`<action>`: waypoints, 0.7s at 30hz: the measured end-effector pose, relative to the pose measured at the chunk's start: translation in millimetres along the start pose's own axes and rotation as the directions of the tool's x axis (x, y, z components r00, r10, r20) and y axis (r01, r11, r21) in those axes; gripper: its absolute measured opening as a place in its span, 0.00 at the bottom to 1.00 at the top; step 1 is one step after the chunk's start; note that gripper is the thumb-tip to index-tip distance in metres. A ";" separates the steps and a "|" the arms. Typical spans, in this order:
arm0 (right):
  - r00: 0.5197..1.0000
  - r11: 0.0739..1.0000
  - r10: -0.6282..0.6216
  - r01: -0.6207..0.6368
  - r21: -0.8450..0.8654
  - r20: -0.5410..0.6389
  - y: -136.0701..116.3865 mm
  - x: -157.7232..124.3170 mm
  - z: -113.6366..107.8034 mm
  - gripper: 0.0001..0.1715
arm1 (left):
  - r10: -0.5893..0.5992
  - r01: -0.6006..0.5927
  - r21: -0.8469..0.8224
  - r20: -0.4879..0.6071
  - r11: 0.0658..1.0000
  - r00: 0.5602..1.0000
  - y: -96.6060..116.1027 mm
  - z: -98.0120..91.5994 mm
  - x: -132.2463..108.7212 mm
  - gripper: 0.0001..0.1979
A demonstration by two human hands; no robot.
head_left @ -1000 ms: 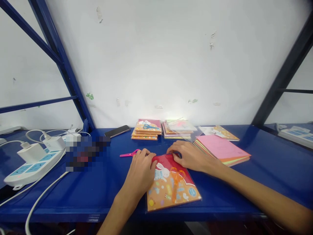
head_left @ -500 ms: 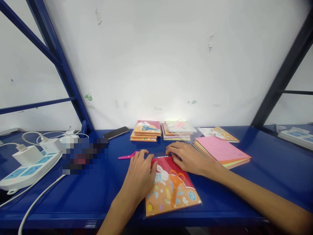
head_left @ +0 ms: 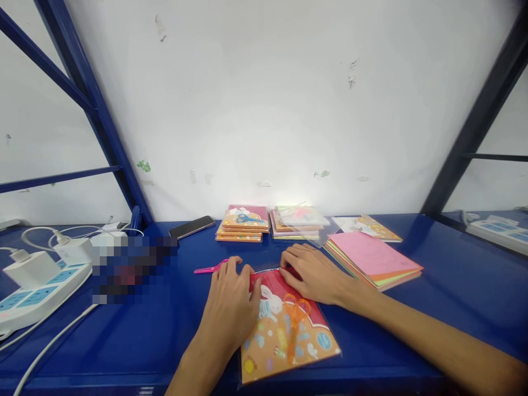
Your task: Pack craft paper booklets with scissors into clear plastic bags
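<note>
Blue metal shelf (head_left: 371,335) | rabbit-printed paper pack (head_left: 284,335) in clear wrap, near shelf's front edge | left hand (head_left: 229,302) spread over pack's upper left corner, right hand (head_left: 313,275) fingers at top edge, grip unclear | pink plastic scissors (head_left: 208,269) left of pack, partly hidden under left hand | pixelated patch (head_left: 132,269) farther left, unreadable

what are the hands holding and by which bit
Both seem to hold a rabbit-print paper packet in a clear sleeve by its top edge: the left hand at the upper left corner, the right hand with fingers further along.

Likely a workroom: blue steel shelving (head_left: 93,107) against a scuffed white wall (head_left: 264,110).
</note>
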State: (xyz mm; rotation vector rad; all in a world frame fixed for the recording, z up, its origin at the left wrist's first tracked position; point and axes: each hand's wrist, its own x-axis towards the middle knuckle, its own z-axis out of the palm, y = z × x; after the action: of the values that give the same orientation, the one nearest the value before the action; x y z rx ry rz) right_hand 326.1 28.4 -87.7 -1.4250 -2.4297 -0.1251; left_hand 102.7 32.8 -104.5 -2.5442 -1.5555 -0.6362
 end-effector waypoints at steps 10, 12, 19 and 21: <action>0.999 0.997 -0.011 0.008 -0.071 -0.034 0.7 2.1 4.8 0.13 | -0.005 0.005 0.103 0.000 0.995 1.000 6.0 -3.8 2.2 0.14; 0.999 0.997 -0.017 0.014 -0.076 -0.037 3.1 2.1 7.2 0.14 | -0.009 0.008 0.109 0.001 0.994 1.000 6.9 -4.0 2.1 0.14; 0.998 0.998 -0.022 0.025 0.059 -0.053 12.1 2.8 10.5 0.14 | 0.030 -0.030 -0.030 0.028 0.999 0.999 -2.7 -2.3 2.6 0.15; 0.998 0.994 -0.028 0.033 0.100 -0.052 13.5 2.8 9.3 0.13 | 0.049 -0.044 -0.088 0.060 0.995 0.997 -8.0 -0.6 4.2 0.16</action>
State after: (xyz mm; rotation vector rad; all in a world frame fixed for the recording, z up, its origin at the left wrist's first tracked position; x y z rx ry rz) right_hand 334.4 39.7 -96.8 -1.3254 -2.3819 -0.0441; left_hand 97.2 40.0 -103.3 -2.6801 -1.5142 -0.6382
